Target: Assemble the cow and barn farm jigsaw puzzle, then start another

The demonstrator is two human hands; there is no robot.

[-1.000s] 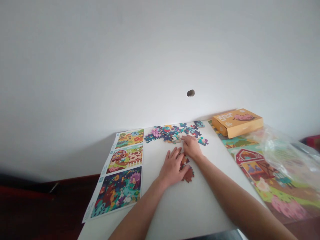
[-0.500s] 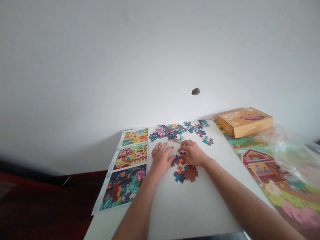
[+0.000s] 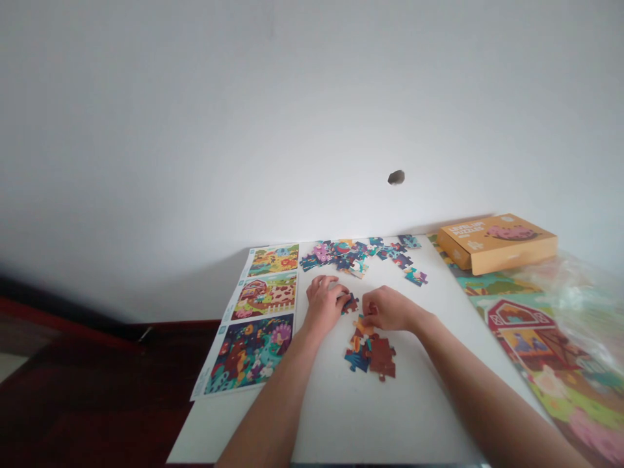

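My left hand point(image 3: 324, 302) rests on the white table with its fingers curled, thumb and forefinger at the edge of a dark blue and brown puzzle piece point(image 3: 351, 304). My right hand point(image 3: 389, 308) is closed, fingertips pinching an orange puzzle piece point(image 3: 363, 325) at the top of a small joined cluster. In that cluster are a large brown part point(image 3: 382, 358) and a blue piece point(image 3: 357, 359) at lower left. A gap separates the left hand's piece from the cluster. The right fingers partly cover the orange piece.
Loose puzzle pieces point(image 3: 344, 253) lie heaped along the wall, one pair point(image 3: 416, 276) nearer the right. A sheet with three printed pictures point(image 3: 263, 351) covers the table's left side. On the right are a yellow puzzle box point(image 3: 497, 244), a farm picture point(image 3: 526, 325) and clear plastic wrap point(image 3: 580, 299).
My right hand has moved down, nearer the cluster, with its fingers drawn in. The dark blue and brown piece by my left hand now shows apart from the cluster. The view has shifted slightly.
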